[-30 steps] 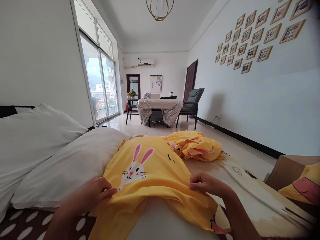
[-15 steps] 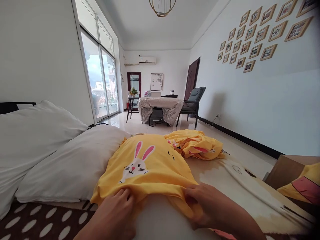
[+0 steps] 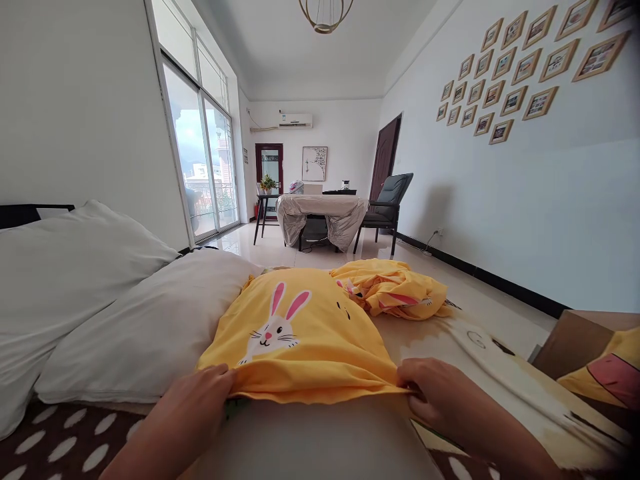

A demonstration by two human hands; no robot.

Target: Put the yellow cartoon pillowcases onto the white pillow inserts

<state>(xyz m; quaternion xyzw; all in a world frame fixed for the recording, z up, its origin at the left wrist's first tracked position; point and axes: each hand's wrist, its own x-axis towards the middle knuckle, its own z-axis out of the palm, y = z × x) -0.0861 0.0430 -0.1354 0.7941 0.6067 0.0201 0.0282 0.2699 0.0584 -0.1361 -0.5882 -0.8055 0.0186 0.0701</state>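
A: Where do we locate the pillowcase?

B: We locate the yellow rabbit-print pillowcase (image 3: 305,327) directly in front of us. It lies over the far part of a bare-ended white pillow (image 3: 325,437); the near end of that pillow is exposed toward us.

A: What is the state of our hands?

B: Our left hand (image 3: 193,407) is closed, gripping the left end of the pillowcase's open edge. Our right hand (image 3: 443,397) is closed likewise, gripping the right end. We observe the edge drawn taut between them, with shallow folds running crosswise just behind it.

A: Which items do we identify on the left?

B: We identify two plump white pillows (image 3: 150,327), one partly behind the other, above a brown sheet with white ovals (image 3: 75,443).

A: And on the right?

B: We note a crumpled yellow fabric (image 3: 395,290) beside the pillowcase's far right corner, a cream printed blanket (image 3: 480,380) nearer to us and, beyond its right edge, a cardboard box (image 3: 570,340).
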